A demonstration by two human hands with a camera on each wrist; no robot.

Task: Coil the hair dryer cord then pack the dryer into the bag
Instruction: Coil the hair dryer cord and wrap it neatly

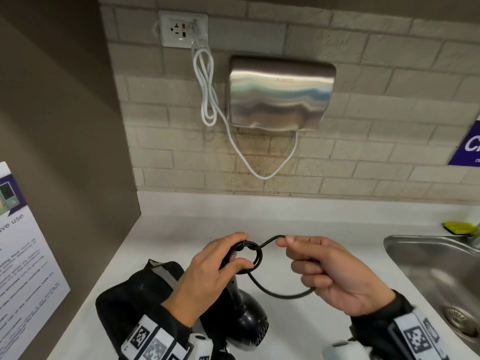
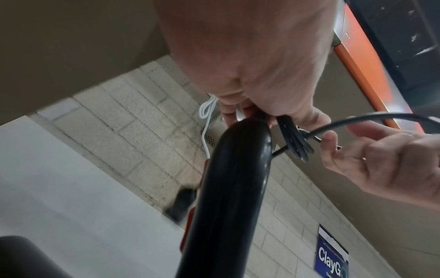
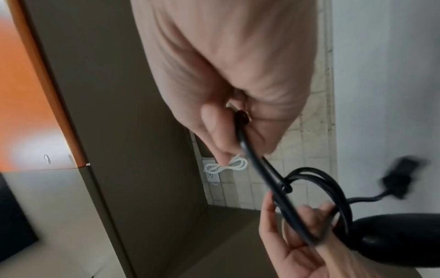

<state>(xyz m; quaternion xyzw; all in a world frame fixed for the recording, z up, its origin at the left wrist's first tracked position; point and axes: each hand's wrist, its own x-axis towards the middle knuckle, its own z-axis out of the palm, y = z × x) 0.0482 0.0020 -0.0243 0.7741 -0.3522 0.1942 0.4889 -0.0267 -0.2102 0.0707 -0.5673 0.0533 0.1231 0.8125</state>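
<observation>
Cord (image 1: 262,252) coil gripped by left hand (image 1: 207,276), right hand (image 1: 335,274) pinching strand.

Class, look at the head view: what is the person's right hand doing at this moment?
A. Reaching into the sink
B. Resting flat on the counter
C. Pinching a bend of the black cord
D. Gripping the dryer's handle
C: the right hand pinches a bend of the black cord between thumb and fingers, while the left hand holds the coiled loops above the hair dryer.

Bag (image 1: 130,302) left on counter (image 1: 324,227), hair dryer (image 1: 249,320) beside it; sink (image 1: 428,258) right.
</observation>
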